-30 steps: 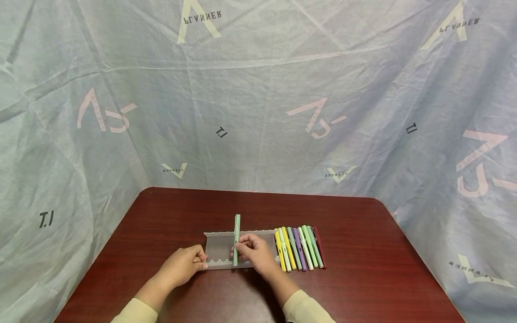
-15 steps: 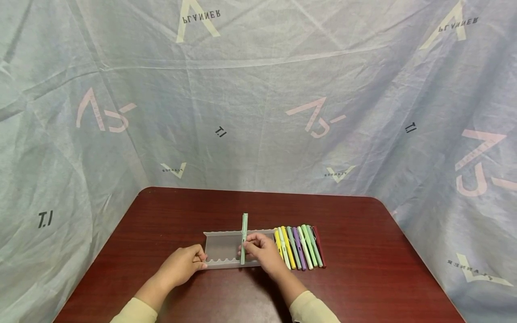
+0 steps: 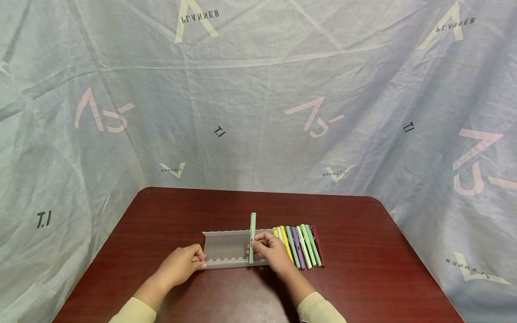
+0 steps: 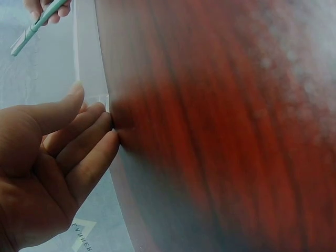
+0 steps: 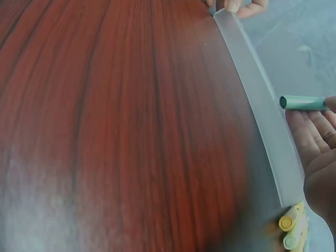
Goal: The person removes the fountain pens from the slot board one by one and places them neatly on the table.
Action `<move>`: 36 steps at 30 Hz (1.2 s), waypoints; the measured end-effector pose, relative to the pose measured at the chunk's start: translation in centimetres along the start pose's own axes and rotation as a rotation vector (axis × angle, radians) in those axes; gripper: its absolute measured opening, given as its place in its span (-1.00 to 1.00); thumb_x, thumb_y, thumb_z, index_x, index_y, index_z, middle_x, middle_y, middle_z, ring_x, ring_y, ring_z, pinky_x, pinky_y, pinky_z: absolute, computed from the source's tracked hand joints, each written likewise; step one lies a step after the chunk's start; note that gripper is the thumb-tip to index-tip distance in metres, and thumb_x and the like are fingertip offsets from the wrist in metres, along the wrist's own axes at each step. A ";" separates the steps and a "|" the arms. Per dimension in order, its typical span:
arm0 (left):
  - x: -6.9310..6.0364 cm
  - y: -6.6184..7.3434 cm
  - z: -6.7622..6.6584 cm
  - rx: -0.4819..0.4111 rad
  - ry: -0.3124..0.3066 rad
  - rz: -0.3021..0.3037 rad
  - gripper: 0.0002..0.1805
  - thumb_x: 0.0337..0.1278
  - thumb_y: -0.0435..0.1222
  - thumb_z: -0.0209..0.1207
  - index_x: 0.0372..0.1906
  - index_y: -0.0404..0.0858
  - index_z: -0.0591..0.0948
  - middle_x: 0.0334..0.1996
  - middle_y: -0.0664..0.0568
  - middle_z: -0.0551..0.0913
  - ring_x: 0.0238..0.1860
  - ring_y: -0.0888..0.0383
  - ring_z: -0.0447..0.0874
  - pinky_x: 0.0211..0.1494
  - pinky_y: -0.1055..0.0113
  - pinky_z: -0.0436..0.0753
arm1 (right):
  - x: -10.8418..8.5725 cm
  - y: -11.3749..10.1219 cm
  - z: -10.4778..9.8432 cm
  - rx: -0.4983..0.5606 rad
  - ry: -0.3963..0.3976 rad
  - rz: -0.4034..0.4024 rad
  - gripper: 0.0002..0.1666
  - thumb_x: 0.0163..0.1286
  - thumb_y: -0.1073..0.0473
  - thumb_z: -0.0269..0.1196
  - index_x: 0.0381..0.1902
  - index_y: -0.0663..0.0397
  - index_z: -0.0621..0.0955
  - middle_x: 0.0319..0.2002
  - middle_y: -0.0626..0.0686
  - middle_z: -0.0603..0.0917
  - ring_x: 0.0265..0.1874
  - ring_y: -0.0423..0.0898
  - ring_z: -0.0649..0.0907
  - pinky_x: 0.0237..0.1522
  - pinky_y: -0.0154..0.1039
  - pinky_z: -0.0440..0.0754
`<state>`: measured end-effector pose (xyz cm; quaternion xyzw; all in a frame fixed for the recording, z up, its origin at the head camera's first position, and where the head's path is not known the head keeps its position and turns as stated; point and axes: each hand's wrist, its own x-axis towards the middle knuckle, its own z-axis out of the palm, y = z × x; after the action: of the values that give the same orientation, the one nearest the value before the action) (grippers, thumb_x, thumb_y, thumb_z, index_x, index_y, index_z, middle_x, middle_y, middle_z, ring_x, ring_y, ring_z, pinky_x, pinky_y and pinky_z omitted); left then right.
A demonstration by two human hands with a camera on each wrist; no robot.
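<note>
A translucent tray [image 3: 226, 265] with scalloped long edges lies across the table. At its left end my left hand [image 3: 181, 265] pinches the near corner between thumb and fingertips. Over the tray's right half, my right hand [image 3: 275, 254] holds a mint-green pen [image 3: 252, 223] between thumb and fingers. That pen points away from me, its clip end far and its near end by the front edge. In the right wrist view the pen's round end [image 5: 303, 103] shows above the tray wall [image 5: 262, 110]. Part of the tray's right end is hidden by my right hand.
Several pens lie side by side at the tray's right end: yellow [image 3: 287, 240], purple [image 3: 299, 249], green [image 3: 308, 246] and dark red [image 3: 318, 246] among them. Whether the leftmost ones lie in the tray I cannot tell. Grey cloth [image 3: 258, 112] hangs behind the red-brown table [image 3: 194, 211].
My right hand has moved to the right along the tray with the mint-green pen, closer to the other pens. My left hand has stayed on the tray's left corner.
</note>
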<state>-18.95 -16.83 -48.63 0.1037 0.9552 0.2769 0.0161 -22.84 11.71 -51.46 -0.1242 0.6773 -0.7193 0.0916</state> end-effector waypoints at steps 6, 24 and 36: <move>-0.1 0.0 -0.3 -0.003 0.004 0.007 -0.79 0.00 -0.22 0.41 -0.41 -0.02 0.55 -0.37 0.24 0.73 -0.42 0.35 0.54 -0.23 0.25 0.53 | -0.3 -0.3 -1.0 -0.024 0.004 -0.005 -0.66 0.42 0.23 0.23 -0.08 0.45 0.47 -0.14 0.54 0.61 -0.16 0.40 0.68 -0.15 0.00 0.70; 0.1 -0.1 -0.1 -0.017 -0.018 -0.010 -0.80 0.02 -0.22 0.40 -0.40 -0.01 0.54 -0.39 0.27 0.71 -0.42 0.33 0.52 -0.22 0.23 0.51 | -1.7 -1.6 -4.2 -0.212 0.109 0.036 -0.71 0.41 0.17 0.25 -0.11 0.33 0.52 -0.16 0.39 0.69 -0.28 0.09 0.75 -0.20 -0.01 0.70; 0.2 -0.3 0.1 -0.001 -0.013 0.007 -0.79 0.00 -0.20 0.41 -0.40 0.00 0.54 -0.37 0.26 0.72 -0.41 0.35 0.54 -0.22 0.24 0.53 | -2.4 -2.2 -6.6 -0.285 0.115 0.066 -0.72 0.43 0.20 0.23 -0.08 0.34 0.51 -0.20 0.31 0.68 -0.42 -0.04 0.66 -0.26 -0.03 0.69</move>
<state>-19.16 -17.01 -48.86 0.1086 0.9546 0.2767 0.0212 -22.42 18.82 -49.77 -0.0722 0.7805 -0.6184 0.0576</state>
